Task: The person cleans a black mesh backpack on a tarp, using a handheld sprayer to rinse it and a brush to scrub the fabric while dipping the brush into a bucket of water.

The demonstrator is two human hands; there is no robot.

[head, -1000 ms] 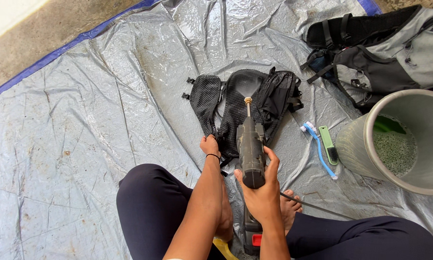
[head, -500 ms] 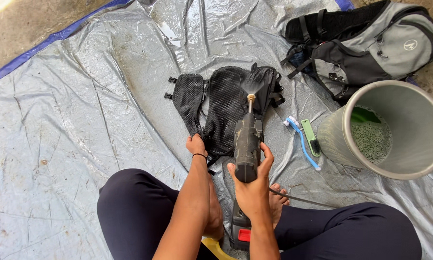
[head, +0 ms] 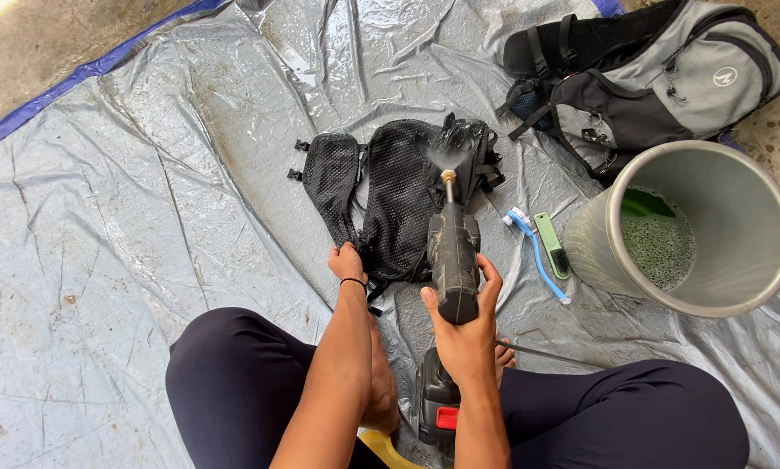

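The black mesh vest [head: 390,204] lies flat on the wet grey tarp [head: 147,217], just beyond the person's crossed legs. The right hand [head: 464,326] holds a dark handheld spray gun [head: 453,256], whose brass nozzle points away from the body and throws a fan of water onto the top right part of the vest.

To do this well, the nozzle should stay low and close to the fabric, moving in slow overlapping passes from one side of the mesh to the other. The spray should be angled away from the legs so that dirty water runs outward over the tarp.

The right grip is clenched around the gun's body, fingers wrapped fully round it; whether a finger presses a trigger cannot be told from this angle. The left hand [head: 346,260] pinches the near edge of the vest, apparently closed on the fabric to keep it from sliding under the jet.

A blue brush [head: 537,252] and a green brush [head: 553,247] lie beside a grey bucket [head: 598,252].
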